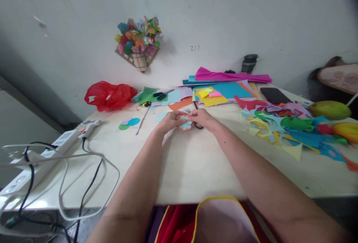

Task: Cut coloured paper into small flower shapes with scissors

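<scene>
Over the middle of the table, both hands pinch a small paper flower [185,124] with a light blue front and an orange edge. My left hand [170,120] grips its left upper edge. On the opposite side, my right hand [204,118] holds the upper right part, thumb and fingers pressed together. The fingers hide the flower's top. Partly covered by the right hand, a pair of dark-handled scissors [198,126] lies on the table. To the left are a blue paper circle [134,121], a green one [123,127] and a thin purple strip [143,120].
On the left are a glue gun [90,127], a power strip [65,138] with looping cables and a red plastic bag [110,96]. Coloured sheets [235,90] and black-handled scissors [160,95] lie behind. Paper scraps [298,123], a phone [275,95] and a green mango-like fruit [330,110] occupy the right.
</scene>
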Demonstrator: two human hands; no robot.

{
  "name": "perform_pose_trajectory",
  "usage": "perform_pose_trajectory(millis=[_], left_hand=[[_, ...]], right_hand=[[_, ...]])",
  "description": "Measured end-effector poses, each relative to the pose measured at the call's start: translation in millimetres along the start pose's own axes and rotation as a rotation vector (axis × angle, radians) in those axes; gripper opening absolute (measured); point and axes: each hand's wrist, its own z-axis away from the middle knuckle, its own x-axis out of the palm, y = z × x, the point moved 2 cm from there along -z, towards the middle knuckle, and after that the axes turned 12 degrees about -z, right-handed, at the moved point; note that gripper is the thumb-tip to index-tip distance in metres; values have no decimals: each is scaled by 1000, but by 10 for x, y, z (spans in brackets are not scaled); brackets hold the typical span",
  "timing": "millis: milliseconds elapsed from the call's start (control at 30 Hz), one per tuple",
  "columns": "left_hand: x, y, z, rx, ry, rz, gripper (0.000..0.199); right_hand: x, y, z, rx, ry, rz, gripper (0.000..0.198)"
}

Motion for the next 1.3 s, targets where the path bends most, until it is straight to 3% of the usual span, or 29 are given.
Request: perform_pose_trajectory(millis=[133,267,500,667,833,1067,1167,1300], left_hand=[[8,29,11,-44,17,3,52],[15,27,20,-80,67,54,42],[127,11,14,-118,111,349,41],[159,17,13,-91,142,394,41],[121,17,27,-86,104,318,41],[85,10,37,-59,-7,236,41],[97,24,47,-62,-35,206,41],[99,9,28,-46,18,234,43]], right_hand=[[24,-33,26,-39,18,-23,31],[42,-65,32,-95,120,-39,28],[104,-75,20,-102,254,-189,25],[144,-47,15,-89,297,-260,22],[115,-29,10,-5,260,-249,17],[1,-4,-7,32,68,-108,20],[-23,6,-13,13,61,-57,19],[-11,-1,-27,-58,110,-110,19]])
